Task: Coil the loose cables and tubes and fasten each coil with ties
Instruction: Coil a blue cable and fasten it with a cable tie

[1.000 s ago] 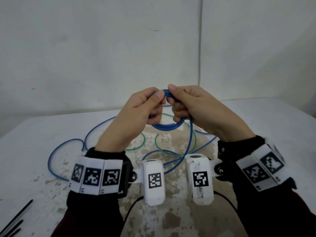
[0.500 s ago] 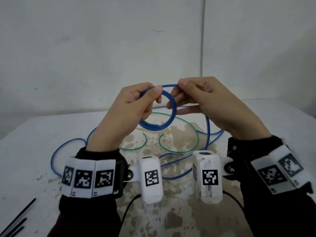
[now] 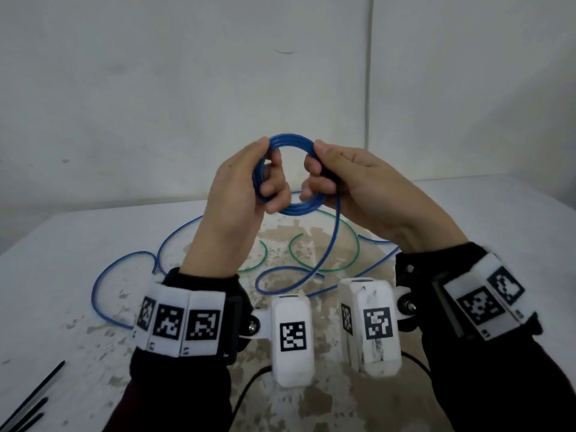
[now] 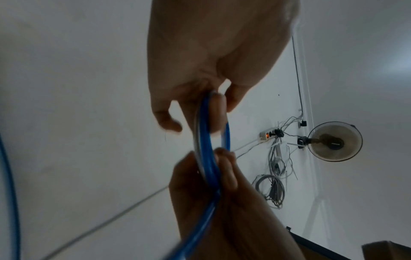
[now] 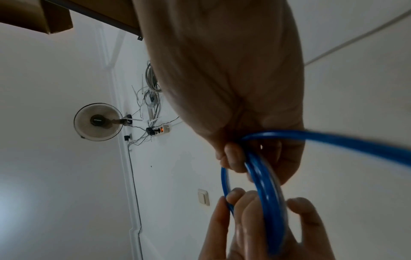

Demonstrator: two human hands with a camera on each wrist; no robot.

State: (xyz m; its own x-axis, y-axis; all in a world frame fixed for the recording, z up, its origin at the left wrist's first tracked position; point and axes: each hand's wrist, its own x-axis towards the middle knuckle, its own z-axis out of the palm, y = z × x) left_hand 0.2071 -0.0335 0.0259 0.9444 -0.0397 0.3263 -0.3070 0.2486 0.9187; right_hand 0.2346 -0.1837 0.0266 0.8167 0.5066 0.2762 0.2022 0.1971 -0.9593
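A: Fingers [image 3: 274, 185] of the left hand [image 3: 237, 207] curl round the near-left side of the blue coil [image 3: 291, 176]; right hand [image 3: 367, 194] pinches its right side. Half a second ago the right hand was laying one open loop across. Now that loop sits in the bundle. Coil held up above the table [image 3: 62, 275].

B: So another turn done?

A: I'd say yes. Several turns stacked, but plenty of blue tube trails from the coil down to the table, so coiling is only partway. Green tube [image 3: 324, 266] lies loose below the coil, untouched. Black ties [image 3: 34, 397] sit far to the coil's near-left, none in use.

B: Left wrist view?

A: Coil [image 4: 206, 158] edge-on, thumb and fingers of both hands clamped on it. Beyond the coil: white wall, a fan [image 4: 334, 141], a power strip [image 4: 266, 135], grey cable bundles.

B: Right wrist?

A: Coil [image 5: 266, 193] again, tail running off right of it, right hand [image 5: 222, 79] gripping. Wall switch [image 5: 203, 197] just left of the coil. Table top is white, worn to brown patches under the coil.
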